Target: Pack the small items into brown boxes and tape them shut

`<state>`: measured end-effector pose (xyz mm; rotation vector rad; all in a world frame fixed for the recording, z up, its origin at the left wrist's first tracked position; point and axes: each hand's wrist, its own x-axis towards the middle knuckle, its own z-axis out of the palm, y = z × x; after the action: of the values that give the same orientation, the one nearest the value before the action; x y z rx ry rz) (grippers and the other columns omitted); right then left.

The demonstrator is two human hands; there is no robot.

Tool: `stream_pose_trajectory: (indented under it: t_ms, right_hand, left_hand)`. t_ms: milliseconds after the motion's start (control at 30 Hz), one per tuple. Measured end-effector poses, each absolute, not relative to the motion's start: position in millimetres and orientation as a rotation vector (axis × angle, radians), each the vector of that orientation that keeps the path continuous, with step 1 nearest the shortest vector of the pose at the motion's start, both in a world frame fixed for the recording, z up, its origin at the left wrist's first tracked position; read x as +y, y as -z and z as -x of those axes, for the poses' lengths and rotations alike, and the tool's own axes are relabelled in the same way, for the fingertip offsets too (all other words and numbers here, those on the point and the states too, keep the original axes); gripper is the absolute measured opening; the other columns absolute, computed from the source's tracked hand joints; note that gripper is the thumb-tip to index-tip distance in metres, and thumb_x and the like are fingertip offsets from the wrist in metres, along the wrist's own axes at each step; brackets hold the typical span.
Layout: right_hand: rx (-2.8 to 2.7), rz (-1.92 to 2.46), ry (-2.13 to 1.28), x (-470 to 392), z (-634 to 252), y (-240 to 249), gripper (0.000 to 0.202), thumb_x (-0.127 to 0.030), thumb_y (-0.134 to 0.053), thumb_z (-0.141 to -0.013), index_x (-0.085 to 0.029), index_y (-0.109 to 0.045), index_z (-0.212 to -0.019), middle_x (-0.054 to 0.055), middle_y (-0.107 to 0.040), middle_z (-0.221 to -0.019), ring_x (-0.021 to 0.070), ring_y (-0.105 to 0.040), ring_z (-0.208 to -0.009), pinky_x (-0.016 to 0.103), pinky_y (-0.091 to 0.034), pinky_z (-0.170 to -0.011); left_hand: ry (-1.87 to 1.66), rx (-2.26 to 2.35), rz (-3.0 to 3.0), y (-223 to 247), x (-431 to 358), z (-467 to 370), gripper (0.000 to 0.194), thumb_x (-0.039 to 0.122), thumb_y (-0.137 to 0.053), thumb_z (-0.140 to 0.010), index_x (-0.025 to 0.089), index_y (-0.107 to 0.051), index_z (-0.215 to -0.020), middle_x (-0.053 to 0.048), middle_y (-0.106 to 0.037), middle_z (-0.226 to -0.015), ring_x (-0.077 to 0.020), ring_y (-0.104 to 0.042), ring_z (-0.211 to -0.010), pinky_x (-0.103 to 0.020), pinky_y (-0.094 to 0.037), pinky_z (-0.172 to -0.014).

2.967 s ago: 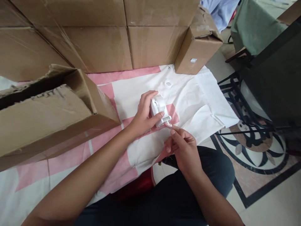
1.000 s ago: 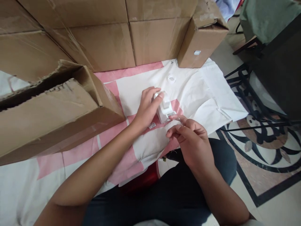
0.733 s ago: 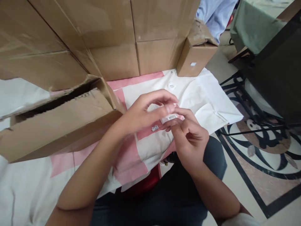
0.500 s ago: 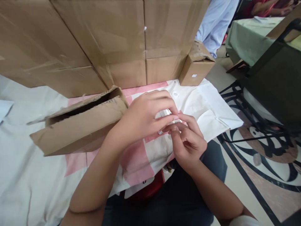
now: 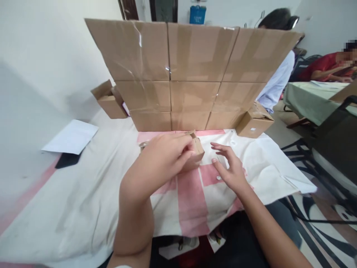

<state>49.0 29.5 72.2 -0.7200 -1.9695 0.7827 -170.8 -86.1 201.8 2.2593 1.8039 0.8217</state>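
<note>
A small cardboard box (image 5: 198,154) lies on the pink-and-white cloth (image 5: 192,208), mostly covered by my left hand (image 5: 173,150). The fingers of that hand are curled in, thumb against them, just in front of the box; anything held there is hidden. To the right, my right hand (image 5: 230,165) hovers over the cloth with thumb and fingers spread, holding nothing visible. Below its thumb is a tiny white piece (image 5: 218,178) on a pink patch.
Taped cardboard boxes form a wall (image 5: 195,74) across the back. One small box (image 5: 255,121) stands at its right end, an open box (image 5: 108,100) at its left. White paper (image 5: 71,136) lies on a dark object at left. A chair (image 5: 334,137) and two other people are at right.
The view has tilted up. My hands, which were together at small white pieces, are now apart: the left is over the box, the right has opened. The box sits farther right along the wall.
</note>
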Motion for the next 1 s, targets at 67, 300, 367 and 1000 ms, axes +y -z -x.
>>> stream_pose_trajectory:
  t_ms: [67, 300, 367, 1000]
  right_hand:
    - [-2.243, 0.633, -0.495, 27, -25, -87, 0.044, -0.033, -0.060, -0.095, -0.025, -0.050, -0.137, 0.015, -0.054, -0.151, 0.0326, -0.047, -0.143, 0.056, -0.041, -0.114]
    - [-2.764, 0.650, 0.035, 20, 36, -105, 0.054, -0.044, -0.044, -0.103, -0.022, -0.050, -0.152, 0.009, -0.044, -0.161, 0.0353, -0.031, -0.153, 0.061, -0.021, -0.123]
    - [-2.790, 0.703, 0.063, 21, 38, -101, 0.053, -0.044, -0.043, -0.103, -0.021, -0.054, -0.149, 0.009, -0.046, -0.160, 0.0356, -0.035, -0.151, 0.059, -0.026, -0.122]
    - [-2.798, 0.762, 0.220, 13, 42, -99, 0.052, -0.039, -0.037, -0.106, -0.017, -0.054, -0.149, 0.009, -0.044, -0.161, 0.0337, -0.037, -0.150, 0.052, -0.031, -0.118]
  left_hand:
    - [-0.778, 1.840, -2.169, -198, -97, 192, 0.020, 0.024, -0.049, -0.094, 0.022, -0.054, -0.075, 0.002, -0.064, -0.078, -0.0161, -0.057, -0.070, -0.030, -0.038, -0.063]
    - [-0.907, 1.857, -2.099, -185, -107, 256, 0.020, 0.041, -0.059, -0.090, 0.023, -0.059, -0.081, 0.000, -0.063, -0.087, -0.0170, -0.057, -0.075, -0.031, -0.043, -0.067]
    - [-1.020, 1.860, -2.113, -186, -106, 268, 0.018, 0.042, -0.061, -0.088, 0.024, -0.060, -0.084, -0.001, -0.065, -0.092, -0.0193, -0.059, -0.083, -0.032, -0.046, -0.073]
    - [-0.985, 1.562, -1.903, -167, -77, 271, 0.013, 0.029, -0.062, -0.078, 0.023, -0.051, -0.079, 0.003, -0.067, -0.080, -0.0153, -0.058, -0.069, -0.027, -0.037, -0.060]
